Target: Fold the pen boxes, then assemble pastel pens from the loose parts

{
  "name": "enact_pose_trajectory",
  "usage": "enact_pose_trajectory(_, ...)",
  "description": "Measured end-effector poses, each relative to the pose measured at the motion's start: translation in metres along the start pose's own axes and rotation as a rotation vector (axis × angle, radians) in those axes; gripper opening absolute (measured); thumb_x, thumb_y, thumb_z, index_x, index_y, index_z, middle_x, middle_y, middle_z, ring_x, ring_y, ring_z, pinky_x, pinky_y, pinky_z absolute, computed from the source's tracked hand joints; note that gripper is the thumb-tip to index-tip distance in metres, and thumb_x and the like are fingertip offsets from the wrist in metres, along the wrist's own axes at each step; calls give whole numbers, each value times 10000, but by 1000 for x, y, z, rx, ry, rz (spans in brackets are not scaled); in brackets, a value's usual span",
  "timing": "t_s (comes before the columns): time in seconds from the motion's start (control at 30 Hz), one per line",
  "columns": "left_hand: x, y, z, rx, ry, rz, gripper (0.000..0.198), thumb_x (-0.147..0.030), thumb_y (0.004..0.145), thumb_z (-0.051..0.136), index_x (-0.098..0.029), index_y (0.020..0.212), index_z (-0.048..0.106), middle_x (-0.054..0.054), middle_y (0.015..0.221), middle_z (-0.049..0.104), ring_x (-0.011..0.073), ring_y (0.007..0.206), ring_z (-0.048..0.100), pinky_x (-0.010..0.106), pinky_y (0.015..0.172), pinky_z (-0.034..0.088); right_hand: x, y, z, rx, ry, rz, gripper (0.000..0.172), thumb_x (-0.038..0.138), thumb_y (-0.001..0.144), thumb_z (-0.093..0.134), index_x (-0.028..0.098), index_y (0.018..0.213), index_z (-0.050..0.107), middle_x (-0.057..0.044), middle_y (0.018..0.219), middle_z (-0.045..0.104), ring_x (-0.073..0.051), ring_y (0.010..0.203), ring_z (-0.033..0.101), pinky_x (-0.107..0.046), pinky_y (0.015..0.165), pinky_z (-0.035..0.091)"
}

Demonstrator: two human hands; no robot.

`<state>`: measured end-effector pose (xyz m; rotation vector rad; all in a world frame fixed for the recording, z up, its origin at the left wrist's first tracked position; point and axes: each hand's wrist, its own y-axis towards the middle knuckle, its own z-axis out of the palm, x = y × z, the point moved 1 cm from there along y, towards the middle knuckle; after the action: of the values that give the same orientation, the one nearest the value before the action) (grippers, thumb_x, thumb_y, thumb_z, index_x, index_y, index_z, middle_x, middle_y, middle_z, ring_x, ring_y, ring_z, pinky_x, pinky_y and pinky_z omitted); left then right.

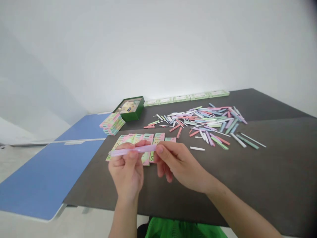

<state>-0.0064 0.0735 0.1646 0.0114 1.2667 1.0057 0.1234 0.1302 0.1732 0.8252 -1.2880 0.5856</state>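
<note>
A light purple pen (pixel 143 148) is held level between my two hands, above the near part of the dark table. My left hand (pixel 127 168) is closed round its left part, thumb in front. The thumb and fingertips of my right hand (pixel 173 162) pinch its right end. Behind and below the hands lies a row of pink, green and yellow printed packs (pixel 158 137), partly hidden by my fingers. To the right, a spread heap of colored pens and caps (pixel 210 119) covers part of the table.
A green box (pixel 133 115) with packets inside stands at the back left, beside a stack of printed packs (pixel 112 124). Flat pale green boxes (pixel 199 96) line the wall. A blue table (pixel 52 172) adjoins the dark table (pixel 247 185) on the left.
</note>
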Motion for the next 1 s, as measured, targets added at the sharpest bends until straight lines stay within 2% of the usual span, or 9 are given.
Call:
enact_pose_trajectory(0.13,24,24,4,211,351,1,105,-297,753,768,-246,826,713,-26,858,769,155,816,719,278,782,561,-40,-12,-32,-166,-101,209,366,406,970,380,165,729,514,44,511,549,-43,357,470,-133,371,329)
enact_pose_trajectory(0.33,90,71,39,763,802,-58,70,-253,740,743,-213,697,704,-8,750,729,177,747,657,319,799,473,-84,-66,-68,-342,-157,354,363,417,951,401,160,729,531,33,537,566,-59,385,506,-154,399,376)
enact_pose_trajectory(0.4,118,76,54,931,892,-66,129,-266,769,722,-189,684,666,-20,653,663,157,673,614,330,765,477,-91,-83,-73,-398,-176,380,376,430,951,395,161,728,534,30,537,565,-66,393,512,-162,404,377)
enact_pose_trajectory(0.53,154,71,74,1154,996,-64,256,-395,860,639,-150,788,622,-15,728,632,133,680,598,340,726,511,-96,-104,-81,-518,-261,387,371,422,954,392,168,728,541,26,555,571,-75,428,530,-178,442,383)
enact_pose_trajectory(0.6,154,67,74,1146,1021,-37,232,-388,862,623,-163,805,624,3,756,655,152,715,612,336,744,493,-98,-110,-87,-562,-328,380,360,412,952,404,172,725,548,22,571,581,-79,449,534,-188,470,384)
enact_pose_trajectory(0.7,131,55,55,1000,1044,14,202,-389,859,571,-206,788,616,30,790,699,200,774,640,309,750,448,-106,-117,-99,-615,-441,378,347,389,948,416,179,704,546,12,591,592,-89,479,531,-206,508,380)
enact_pose_trajectory(0.87,76,7,-22,741,1039,-14,336,-546,869,505,-236,802,617,14,791,732,191,719,675,265,625,452,-122,-123,-113,-652,-594,384,347,351,944,410,189,661,529,3,570,581,-111,507,529,-229,543,361)
enact_pose_trajectory(0.93,63,-18,-55,525,999,-186,334,-559,830,568,-237,759,615,-14,720,708,163,686,660,245,655,471,-126,-123,-113,-656,-644,374,357,351,948,402,194,651,522,-2,571,581,-119,521,532,-234,552,356)
enact_pose_trajectory(1.0,57,-42,-77,303,930,-330,351,-576,799,601,-226,777,618,-40,556,602,139,539,578,235,535,451,-127,-122,-111,-657,-697,359,367,361,951,396,199,643,512,-7,583,582,-126,540,536,-239,564,354)
